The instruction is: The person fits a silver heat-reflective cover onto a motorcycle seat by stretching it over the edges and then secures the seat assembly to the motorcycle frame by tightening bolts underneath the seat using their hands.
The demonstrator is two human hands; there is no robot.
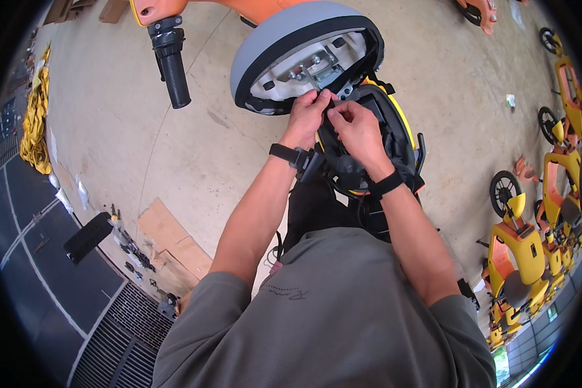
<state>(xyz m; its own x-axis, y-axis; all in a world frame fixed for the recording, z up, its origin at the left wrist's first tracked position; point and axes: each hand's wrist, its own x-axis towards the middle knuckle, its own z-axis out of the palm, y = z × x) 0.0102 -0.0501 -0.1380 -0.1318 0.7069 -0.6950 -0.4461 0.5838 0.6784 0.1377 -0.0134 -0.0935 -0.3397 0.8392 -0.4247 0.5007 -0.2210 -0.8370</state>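
A grey scooter seat [252, 55] is tipped up, showing its white underside and a metal hinge bracket [313, 68]. My left hand [307, 116] is closed at the seat's lower edge, beside the bracket, on something dark. Just to its right, my right hand [355, 132] is pinched at the same dark part; what its fingertips hold is too small to make out. Under both hands lies a black compartment [391, 136] with dark material inside and a yellow rim around it. An orange scooter body [207, 8] with a black handlebar grip [174, 77] is above and left of the seat.
Yellow scooters [520, 258] line the right side of the concrete floor [155, 142]. At left are a yellow pile [35, 123], cardboard [171, 239], a black brush-like mat [87, 236], scattered parts and grates [129, 330]. More orange parts [482, 13] stand at upper right.
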